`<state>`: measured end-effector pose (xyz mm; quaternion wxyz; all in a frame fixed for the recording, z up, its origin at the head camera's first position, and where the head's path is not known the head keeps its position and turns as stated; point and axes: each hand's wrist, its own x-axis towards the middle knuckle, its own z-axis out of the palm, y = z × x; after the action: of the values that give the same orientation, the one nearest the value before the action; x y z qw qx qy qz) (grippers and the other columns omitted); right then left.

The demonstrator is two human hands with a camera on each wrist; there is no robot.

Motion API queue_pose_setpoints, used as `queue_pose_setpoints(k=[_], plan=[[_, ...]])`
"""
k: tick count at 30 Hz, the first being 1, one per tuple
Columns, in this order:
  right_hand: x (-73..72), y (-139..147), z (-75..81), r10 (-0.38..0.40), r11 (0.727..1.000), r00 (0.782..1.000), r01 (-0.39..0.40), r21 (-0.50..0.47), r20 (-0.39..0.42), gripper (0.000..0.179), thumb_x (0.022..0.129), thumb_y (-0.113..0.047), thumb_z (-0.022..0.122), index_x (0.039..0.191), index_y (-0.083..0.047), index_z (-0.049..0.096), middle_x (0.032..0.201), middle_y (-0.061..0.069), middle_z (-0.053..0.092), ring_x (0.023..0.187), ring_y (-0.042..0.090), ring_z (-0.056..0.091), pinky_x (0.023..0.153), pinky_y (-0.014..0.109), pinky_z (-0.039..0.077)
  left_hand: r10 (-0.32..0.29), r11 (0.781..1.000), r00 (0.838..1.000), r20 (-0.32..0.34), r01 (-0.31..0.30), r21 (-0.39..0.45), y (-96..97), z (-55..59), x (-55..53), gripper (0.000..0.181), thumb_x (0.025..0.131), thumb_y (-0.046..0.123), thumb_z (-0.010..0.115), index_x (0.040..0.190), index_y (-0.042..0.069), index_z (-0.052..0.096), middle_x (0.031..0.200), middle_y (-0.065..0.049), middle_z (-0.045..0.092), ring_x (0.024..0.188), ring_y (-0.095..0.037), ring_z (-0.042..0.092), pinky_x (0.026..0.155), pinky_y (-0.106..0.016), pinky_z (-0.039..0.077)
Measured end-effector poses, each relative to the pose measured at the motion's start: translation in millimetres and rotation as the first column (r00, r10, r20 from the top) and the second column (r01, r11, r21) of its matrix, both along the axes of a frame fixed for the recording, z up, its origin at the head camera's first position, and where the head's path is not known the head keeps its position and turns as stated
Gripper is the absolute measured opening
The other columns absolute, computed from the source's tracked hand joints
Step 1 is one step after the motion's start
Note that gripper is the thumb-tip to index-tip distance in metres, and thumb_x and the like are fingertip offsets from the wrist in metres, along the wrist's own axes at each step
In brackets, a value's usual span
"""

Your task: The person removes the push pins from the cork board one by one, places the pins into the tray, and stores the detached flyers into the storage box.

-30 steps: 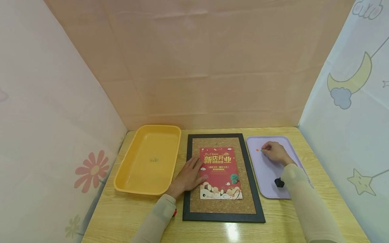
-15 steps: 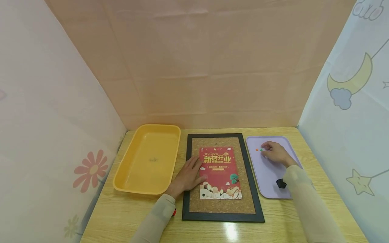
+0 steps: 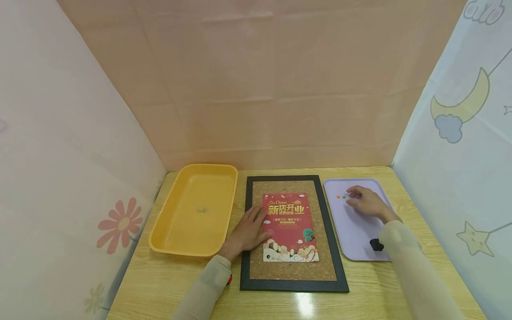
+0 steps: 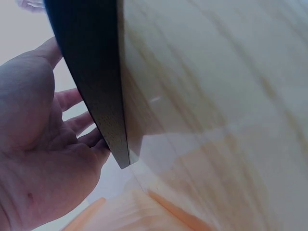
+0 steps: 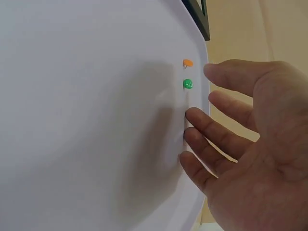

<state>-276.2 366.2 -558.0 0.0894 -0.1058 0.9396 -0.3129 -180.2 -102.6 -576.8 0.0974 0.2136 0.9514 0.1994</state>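
My left hand (image 3: 249,231) rests across the left edge of a black-framed cork board (image 3: 294,273), its fingertips on a red printed flyer (image 3: 290,229) that lies on the cork. In the left wrist view, the fingers reach over the black frame (image 4: 94,72). Over the purple tray (image 3: 352,240), my right hand (image 3: 370,203) hovers with thumb and fingers parted, holding nothing. Just past its fingertips lie a green thumbtack (image 5: 188,84) and an orange thumbtack (image 5: 187,63), side by side on the tray.
A yellow basin (image 3: 196,213) stands on the wooden table left of the board. On the purple tray, near the right sleeve, is a small black object (image 3: 376,244). Fabric walls (image 3: 272,89) enclose the table at the back and both sides.
My right hand has let go of the green thumbtack, parted its fingers and drawn back slightly to the right. The left hand stays where it was on the board.
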Motion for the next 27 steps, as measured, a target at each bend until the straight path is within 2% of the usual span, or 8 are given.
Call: queue_pose_setpoints(k=[9, 14, 22, 27], plan=[[14.7, -13, 12.9, -0.007, 1.000, 0.996, 0.008, 0.014, -0.093, 0.049, 0.110, -0.020, 0.072, 0.148, 0.008, 0.062, 0.147, 0.038, 0.066, 0.140, 0.060, 0.059, 0.118, 0.076, 0.047, -0.001, 1.000, 1.000, 0.004, 0.001, 0.002, 0.4, 1.3, 0.6, 0.086, 0.110, 0.053, 0.070, 0.178, 0.014, 0.034, 0.187, -0.016, 0.029, 0.175, -0.044, 0.025, 0.143, -0.061, 0.029], [22.9, -27, 17.5, 0.006, 1.000, 0.987, -0.009, -0.012, -0.158, 0.046, 0.109, -0.018, 0.074, 0.146, 0.008, 0.064, 0.148, 0.036, 0.067, 0.143, 0.059, 0.058, 0.119, 0.076, 0.046, -0.003, 1.000, 1.000, -0.002, 0.003, -0.001, 0.1, 0.4, 0.0, 0.087, 0.109, 0.052, 0.071, 0.178, 0.013, 0.034, 0.187, -0.017, 0.029, 0.175, -0.044, 0.026, 0.142, -0.062, 0.030], [37.4, -57, 20.1, 0.091, 0.995, 0.959, -0.100, -0.022, -0.267, 0.039, 0.104, -0.010, 0.078, 0.138, 0.006, 0.070, 0.141, 0.031, 0.072, 0.132, 0.056, 0.066, 0.110, 0.073, 0.052, -0.008, 1.000, 1.000, -0.010, 0.008, -0.006, -0.2, -0.2, -0.4, 0.087, 0.109, 0.052, 0.072, 0.177, 0.014, 0.035, 0.187, -0.017, 0.030, 0.175, -0.044, 0.026, 0.143, -0.061, 0.029], [46.1, -78, 21.6, 0.152, 0.987, 0.948, -0.161, -0.010, -0.279, 0.036, 0.102, -0.007, 0.080, 0.135, 0.005, 0.072, 0.139, 0.028, 0.074, 0.133, 0.056, 0.065, 0.114, 0.075, 0.050, -0.013, 1.000, 1.000, -0.016, 0.013, -0.002, -0.3, -0.6, -0.9, 0.086, 0.109, 0.052, 0.071, 0.177, 0.014, 0.035, 0.187, -0.017, 0.030, 0.175, -0.044, 0.026, 0.143, -0.060, 0.029]])
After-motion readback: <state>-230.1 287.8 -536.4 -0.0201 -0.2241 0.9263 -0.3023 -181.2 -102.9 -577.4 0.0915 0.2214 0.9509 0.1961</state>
